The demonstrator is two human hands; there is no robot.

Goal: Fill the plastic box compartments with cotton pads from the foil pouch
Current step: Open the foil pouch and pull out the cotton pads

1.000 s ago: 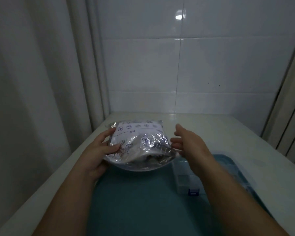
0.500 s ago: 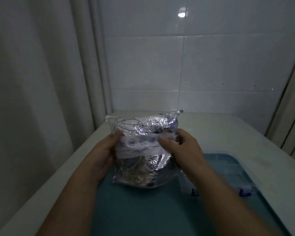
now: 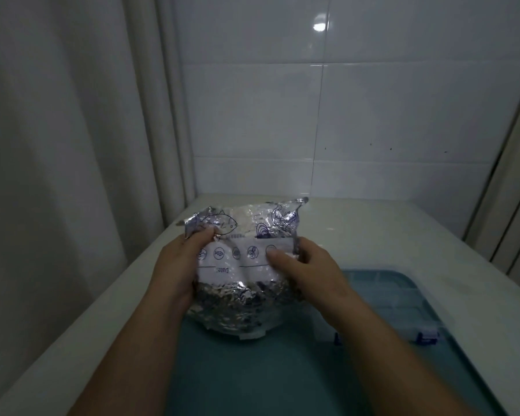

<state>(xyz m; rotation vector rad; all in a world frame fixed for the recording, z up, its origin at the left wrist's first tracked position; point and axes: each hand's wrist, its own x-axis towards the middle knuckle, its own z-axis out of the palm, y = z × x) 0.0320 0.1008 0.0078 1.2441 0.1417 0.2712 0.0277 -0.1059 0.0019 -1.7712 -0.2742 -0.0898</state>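
Left hand [image 3: 177, 267] and right hand [image 3: 305, 267] both grasp the crinkled silver foil pouch [image 3: 240, 265]; clear compartmented plastic box [image 3: 382, 301] lies beside it.

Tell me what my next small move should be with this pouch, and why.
Probably work the foil pouch open with your thumbs. Your left hand and right hand both grip it above the tray. It looks closed, no pads are out, and the plastic box sits beside your right forearm.
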